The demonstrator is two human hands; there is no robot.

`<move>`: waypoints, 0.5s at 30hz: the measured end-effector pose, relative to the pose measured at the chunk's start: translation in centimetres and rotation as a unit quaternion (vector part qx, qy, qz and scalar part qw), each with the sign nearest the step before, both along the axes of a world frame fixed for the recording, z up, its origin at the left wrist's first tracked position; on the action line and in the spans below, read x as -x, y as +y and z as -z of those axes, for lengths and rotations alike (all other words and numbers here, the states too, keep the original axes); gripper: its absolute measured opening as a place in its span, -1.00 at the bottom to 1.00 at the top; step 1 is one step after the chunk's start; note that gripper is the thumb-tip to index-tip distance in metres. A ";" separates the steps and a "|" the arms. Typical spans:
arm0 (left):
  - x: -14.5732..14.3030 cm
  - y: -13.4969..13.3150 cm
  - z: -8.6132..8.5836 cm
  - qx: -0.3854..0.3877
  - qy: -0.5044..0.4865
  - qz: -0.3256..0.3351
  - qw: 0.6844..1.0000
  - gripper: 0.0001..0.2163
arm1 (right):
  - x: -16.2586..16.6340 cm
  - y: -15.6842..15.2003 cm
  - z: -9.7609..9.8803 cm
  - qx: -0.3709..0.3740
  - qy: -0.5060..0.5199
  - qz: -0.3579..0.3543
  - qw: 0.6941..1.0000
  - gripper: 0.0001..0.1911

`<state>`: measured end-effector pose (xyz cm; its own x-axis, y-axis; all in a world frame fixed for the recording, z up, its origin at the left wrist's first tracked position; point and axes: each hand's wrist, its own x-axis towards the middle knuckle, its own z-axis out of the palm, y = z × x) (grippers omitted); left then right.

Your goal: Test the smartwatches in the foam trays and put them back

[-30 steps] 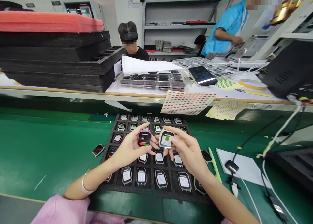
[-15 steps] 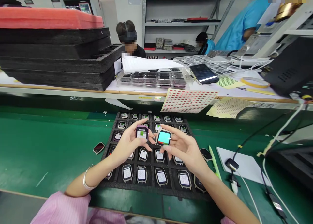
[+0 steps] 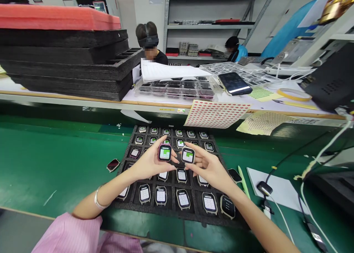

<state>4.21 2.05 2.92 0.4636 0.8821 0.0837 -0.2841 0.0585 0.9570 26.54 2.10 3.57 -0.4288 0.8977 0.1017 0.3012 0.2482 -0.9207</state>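
Observation:
My left hand (image 3: 151, 160) is closed around a purple-framed smartwatch (image 3: 165, 153) without a strap, its lit screen facing me with green and white blocks. Beside it, my right hand (image 3: 208, 166) grips a pale-framed smartwatch (image 3: 188, 155) by its edges; that screen also shows white and green blocks. The two watches are held a small gap apart, above a black foam tray (image 3: 173, 212). Several lit watches lie in the tray's compartments, among them a pale one (image 3: 183, 199) in the front row. My hands and forearms hide some of the compartments.
One watch (image 3: 113, 165) lies on the green mat left of the tray. To the right are a dark watch (image 3: 235, 175), a green pen (image 3: 243, 182), a white pad (image 3: 284, 190) and cables. A shelf with stacked foam trays (image 3: 63, 65) and a phone (image 3: 235, 83) runs behind.
The right watch's screen has gone from cyan and red to white and green blocks. My left thumb has moved off the purple watch's screen. The view has shifted slightly.

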 end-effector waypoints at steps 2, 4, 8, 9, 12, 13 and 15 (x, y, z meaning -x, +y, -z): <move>0.2 1.0 1.3 -0.051 0.073 0.006 0.996 -0.22 | -0.5 1.3 1.4 -0.092 -0.145 0.003 0.985 -0.45; 0.3 2.3 2.8 -0.146 0.208 0.008 0.967 -0.39 | -1.0 2.7 3.0 -0.167 -0.239 -0.007 0.957 -0.50; 0.6 4.7 5.1 -0.274 0.377 0.005 0.885 -0.59 | -1.2 4.6 5.2 -0.196 -0.273 -0.038 0.941 -0.55; 0.6 5.2 5.6 -0.284 0.388 0.006 0.877 -0.60 | -1.0 4.7 5.1 -0.200 -0.278 -0.041 0.939 -0.55; 0.9 6.1 6.4 -0.316 0.425 0.010 0.848 -0.61 | -0.2 3.3 2.2 -0.220 -0.263 -0.040 0.939 -0.66; 1.1 6.3 6.5 -0.323 0.434 0.011 0.841 -0.60 | 0.0 2.2 0.6 -0.228 -0.244 -0.045 0.942 -0.72; 1.5 6.4 6.6 -0.334 0.447 0.011 0.830 -0.57 | 0.5 -0.6 -2.8 -0.179 -0.091 -0.097 0.975 -0.73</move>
